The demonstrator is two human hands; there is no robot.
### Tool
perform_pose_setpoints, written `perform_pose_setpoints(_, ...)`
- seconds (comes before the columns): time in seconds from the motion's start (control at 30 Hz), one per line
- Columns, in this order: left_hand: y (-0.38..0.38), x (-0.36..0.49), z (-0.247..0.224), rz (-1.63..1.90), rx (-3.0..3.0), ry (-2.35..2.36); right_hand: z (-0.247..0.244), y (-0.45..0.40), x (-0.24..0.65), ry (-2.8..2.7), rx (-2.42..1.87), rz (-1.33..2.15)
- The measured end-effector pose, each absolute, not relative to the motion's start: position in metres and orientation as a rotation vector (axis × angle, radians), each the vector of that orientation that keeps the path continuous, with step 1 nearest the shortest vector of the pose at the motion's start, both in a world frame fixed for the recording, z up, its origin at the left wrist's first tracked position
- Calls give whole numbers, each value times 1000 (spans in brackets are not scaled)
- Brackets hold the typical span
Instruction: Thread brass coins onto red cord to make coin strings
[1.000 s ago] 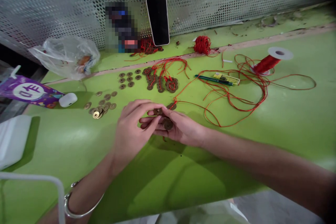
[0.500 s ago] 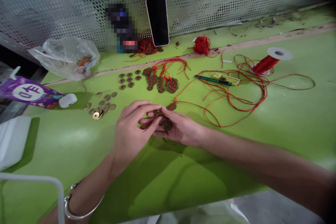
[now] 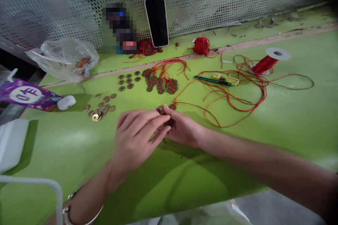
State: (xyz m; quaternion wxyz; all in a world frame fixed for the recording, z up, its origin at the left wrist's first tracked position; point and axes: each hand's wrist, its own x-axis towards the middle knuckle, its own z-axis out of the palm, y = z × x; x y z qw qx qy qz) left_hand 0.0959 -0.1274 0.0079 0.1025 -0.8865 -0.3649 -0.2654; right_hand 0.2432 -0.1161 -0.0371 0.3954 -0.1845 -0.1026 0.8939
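Note:
Over the green table, my right hand (image 3: pixel 185 126) is closed on several brass coins with holes; one coin (image 3: pixel 160 109) shows by its thumb. My left hand (image 3: pixel 139 135) reaches across, its thumb and fingers closing on a coin at the right palm, mostly covered by the fingers. A red cord (image 3: pixel 174 102) runs from the held coins off to the right. Just beyond the hands lie finished-looking coin strings (image 3: pixel 160 86) tied with red cord. Loose coins (image 3: pixel 101 107) form a pile to the left, and several more coins (image 3: pixel 129 81) sit in rows.
A spool of red cord (image 3: pixel 265 64) stands at right beside tangled cord, a green pen (image 3: pixel 213 81) and a small yellow case (image 3: pixel 229 79). A phone (image 3: pixel 157 21) leans on the mesh panel near a red cord ball (image 3: pixel 201 46). At left are a plastic bag (image 3: pixel 63 58) and purple package (image 3: pixel 31 95).
My left hand has moved slightly right and its fingers now cover the lower coin in my right palm. The camera view has shifted a little.

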Motion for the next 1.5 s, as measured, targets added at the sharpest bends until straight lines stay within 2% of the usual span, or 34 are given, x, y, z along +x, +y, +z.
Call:
perform_pose_setpoints(0.23,-126,97,4,-499,-2717,-1087,-33,-114,243,-214,-592,2241)
perform_pose_setpoints(0.73,-129,98,7,-507,-2781,-1315,-36,-113,238,-159,-600,2233)
perform_pose_setpoints(1.5,-126,96,2,-556,-2840,-1297,-31,-112,239,-167,-607,2246)
